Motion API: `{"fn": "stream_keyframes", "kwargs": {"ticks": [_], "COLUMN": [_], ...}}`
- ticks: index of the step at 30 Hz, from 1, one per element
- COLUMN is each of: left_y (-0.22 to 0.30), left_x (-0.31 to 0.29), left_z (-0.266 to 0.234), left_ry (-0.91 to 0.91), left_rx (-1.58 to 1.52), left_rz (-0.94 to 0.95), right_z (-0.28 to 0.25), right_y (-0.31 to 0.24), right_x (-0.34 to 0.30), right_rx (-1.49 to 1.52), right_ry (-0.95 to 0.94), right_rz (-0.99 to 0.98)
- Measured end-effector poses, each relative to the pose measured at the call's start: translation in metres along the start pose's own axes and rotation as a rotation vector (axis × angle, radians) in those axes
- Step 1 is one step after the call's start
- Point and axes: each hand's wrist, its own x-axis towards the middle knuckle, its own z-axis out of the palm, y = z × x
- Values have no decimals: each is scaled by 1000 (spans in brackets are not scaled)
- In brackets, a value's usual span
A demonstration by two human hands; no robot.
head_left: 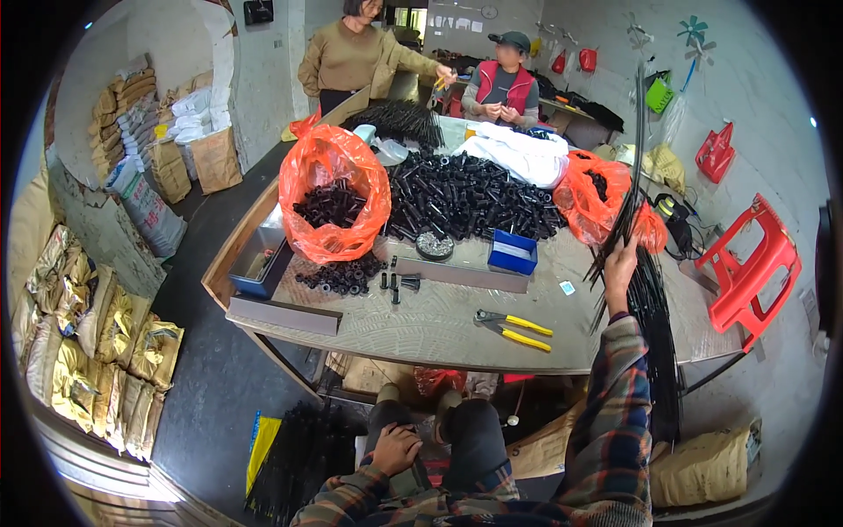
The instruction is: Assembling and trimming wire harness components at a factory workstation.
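Note:
My right hand [621, 268] is raised at the right side of the table [421, 334], closed around a bundle of long thin black strips [637, 167]. More of these strips [663, 351] lie below it and hang over the table's edge. My left hand [397, 450] rests on my lap, fingers laid over the thigh, holding nothing. On the tabletop in front of me lie yellow-handled cutting pliers [527, 340]. Farther back is a heap of short black tubular parts [474, 198]. Small black rings [338, 279] are piled at the left, beside a few upright black pieces [393, 285].
An orange plastic bag [364, 233] of black parts stands at the left, another orange bag [580, 198] at the right. Nearby are a blue box [513, 255], a round dish [435, 246] and a red stool [746, 272]. Two people [356, 53] are across the table.

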Motion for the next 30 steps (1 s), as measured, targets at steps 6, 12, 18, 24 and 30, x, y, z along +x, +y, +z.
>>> {"fn": "stream_keyframes", "kwargs": {"ticks": [6,12,18,24,30], "left_y": [14,147,216,237,214], "left_x": [14,136,243,252,238], "left_z": [0,-103,-155,-198,-178], "left_ry": [-18,16,136,169,258], "left_rx": [15,-576,-1087,-1459,-1560], "left_rz": [15,322,224,-57,33], "right_z": [-25,-63,-77,-99,-83], "right_y": [-31,-115,-184,-206,-209], "right_x": [55,49,-12,-96,-172], "right_rx": [-235,-416,-545,-430,283], "right_ry": [-77,-84,-6,-108,-522], "right_rz": [-189,-326,-550,-492,-50]}}
